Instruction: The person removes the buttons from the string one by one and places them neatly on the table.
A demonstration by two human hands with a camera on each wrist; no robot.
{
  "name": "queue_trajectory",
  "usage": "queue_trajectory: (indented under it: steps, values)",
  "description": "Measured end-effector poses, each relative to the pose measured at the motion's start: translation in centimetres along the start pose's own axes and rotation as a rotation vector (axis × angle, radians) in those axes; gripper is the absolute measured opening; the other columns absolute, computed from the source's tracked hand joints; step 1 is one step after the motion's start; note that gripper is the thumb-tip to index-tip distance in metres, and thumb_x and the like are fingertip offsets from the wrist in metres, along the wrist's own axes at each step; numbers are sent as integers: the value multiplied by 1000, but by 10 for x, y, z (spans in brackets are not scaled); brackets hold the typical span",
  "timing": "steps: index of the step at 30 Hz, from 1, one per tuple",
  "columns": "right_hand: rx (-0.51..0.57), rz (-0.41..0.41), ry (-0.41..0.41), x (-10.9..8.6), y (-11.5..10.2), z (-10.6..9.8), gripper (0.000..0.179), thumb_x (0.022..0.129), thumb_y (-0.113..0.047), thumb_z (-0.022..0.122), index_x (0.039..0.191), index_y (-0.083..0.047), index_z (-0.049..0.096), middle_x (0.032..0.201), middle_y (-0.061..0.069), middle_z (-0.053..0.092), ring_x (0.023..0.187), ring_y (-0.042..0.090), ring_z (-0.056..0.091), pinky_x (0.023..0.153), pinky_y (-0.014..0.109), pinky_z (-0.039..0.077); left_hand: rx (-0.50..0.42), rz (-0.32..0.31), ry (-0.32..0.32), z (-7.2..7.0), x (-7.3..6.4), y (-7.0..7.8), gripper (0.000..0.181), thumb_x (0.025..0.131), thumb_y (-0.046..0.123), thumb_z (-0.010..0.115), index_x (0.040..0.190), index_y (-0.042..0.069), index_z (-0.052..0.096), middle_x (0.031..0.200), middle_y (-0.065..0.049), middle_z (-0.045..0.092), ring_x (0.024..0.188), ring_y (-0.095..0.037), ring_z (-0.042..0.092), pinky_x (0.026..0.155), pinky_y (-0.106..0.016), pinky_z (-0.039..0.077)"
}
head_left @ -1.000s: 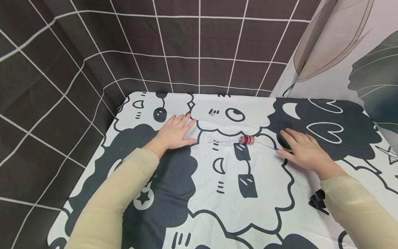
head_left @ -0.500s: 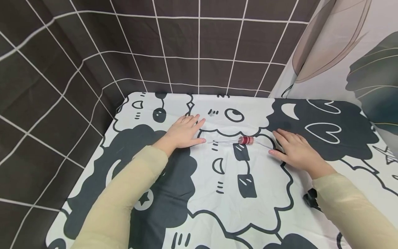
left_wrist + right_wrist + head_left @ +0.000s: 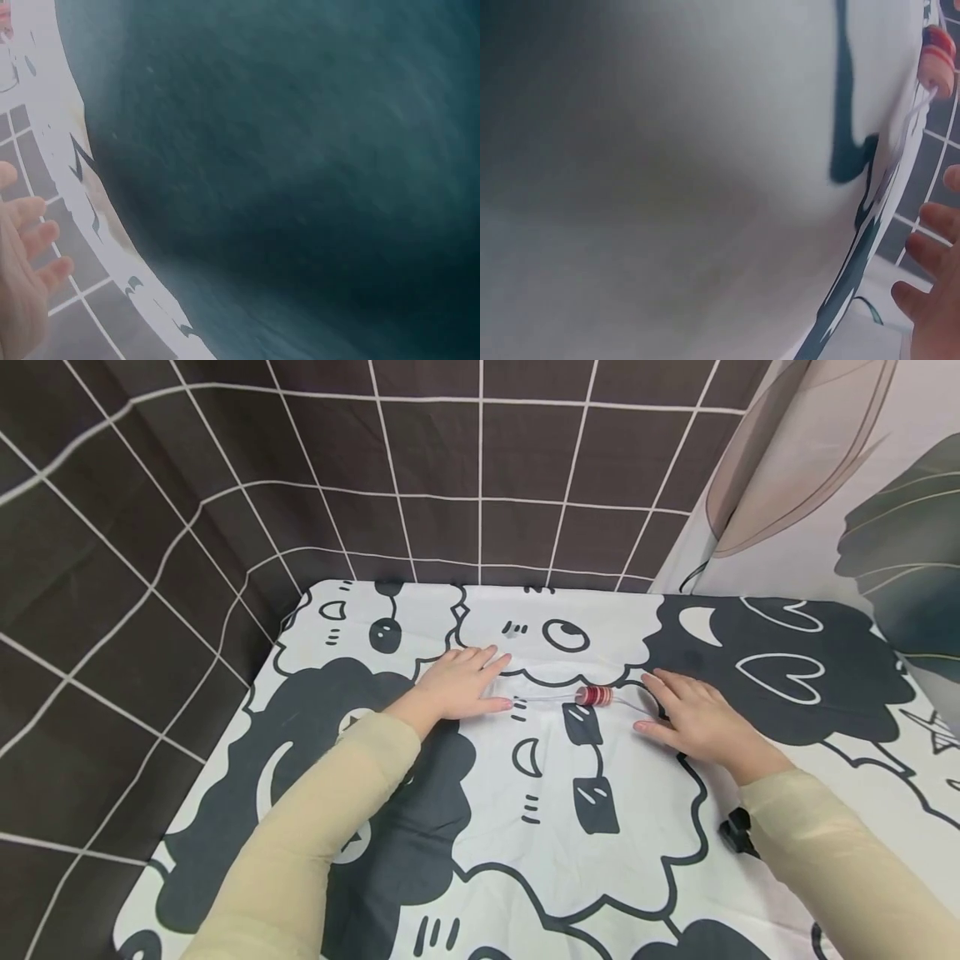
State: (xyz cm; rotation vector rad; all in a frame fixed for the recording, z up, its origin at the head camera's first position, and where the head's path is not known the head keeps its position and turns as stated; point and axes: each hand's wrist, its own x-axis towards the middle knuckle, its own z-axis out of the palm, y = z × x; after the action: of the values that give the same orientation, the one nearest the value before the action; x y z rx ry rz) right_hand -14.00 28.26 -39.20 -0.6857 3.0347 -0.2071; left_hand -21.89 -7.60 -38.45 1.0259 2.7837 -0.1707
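A small red-and-white striped cylinder [image 3: 594, 696], ringed like a row of stacked discs, lies on the patterned cloth [image 3: 487, 827]. From its two ends runs a thin pale cord [image 3: 551, 698]. My left hand [image 3: 459, 685] lies palm down to its left, fingers spread, thumb tip at the cord's left end. To the right, my right hand [image 3: 693, 718] is spread too, its thumb beside the cord's other end. In the right wrist view the cylinder [image 3: 937, 60] and cord [image 3: 915, 109] show at the right edge, above the fingertips [image 3: 926, 251]. Spread fingertips [image 3: 45, 236] also show in the left wrist view.
A dark curtain [image 3: 442, 452] with white grid lines stands behind and to the left of the cloth-covered surface. A leaf-print curtain [image 3: 795, 485] hangs at the back right. A small black object [image 3: 737, 832] sits under the right sleeve [image 3: 832, 852].
Both hands have slid inward toward the cylinder, the left one to the right and the right one to the left. The cylinder stays in about the same place.
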Motion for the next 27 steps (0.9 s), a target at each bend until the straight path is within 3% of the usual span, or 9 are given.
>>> queue_trajectory:
  steps: [8, 18, 27]
  values:
    - [0, 9, -37, 4, -7, 3, 74, 89, -54, 53, 138, 0, 36, 140, 27, 33, 127, 47, 30, 100, 61, 23, -63, 19, -31, -3, 8, 11, 85, 86, 73, 29, 151, 21, 14, 154, -8, 20, 138, -28, 23, 108, -47, 22]
    - [55, 23, -23, 9, -12, 6, 78, 87, -53, 57, 139, 1, 36, 140, 28, 33, 126, 48, 30, 100, 62, 24, -127, 63, -10, -11, 22, 25, 85, 86, 71, 36, 151, 20, 14, 153, -8, 22, 137, -30, 25, 108, -49, 22]
    - [76, 52, -68, 15, -16, 3, 79, 88, -54, 55, 141, 0, 33, 142, 27, 31, 128, 49, 28, 100, 62, 22, -188, 19, -16, -10, 28, 27, 87, 85, 70, 42, 151, 20, 14, 153, -6, 24, 137, -27, 25, 108, -46, 22]
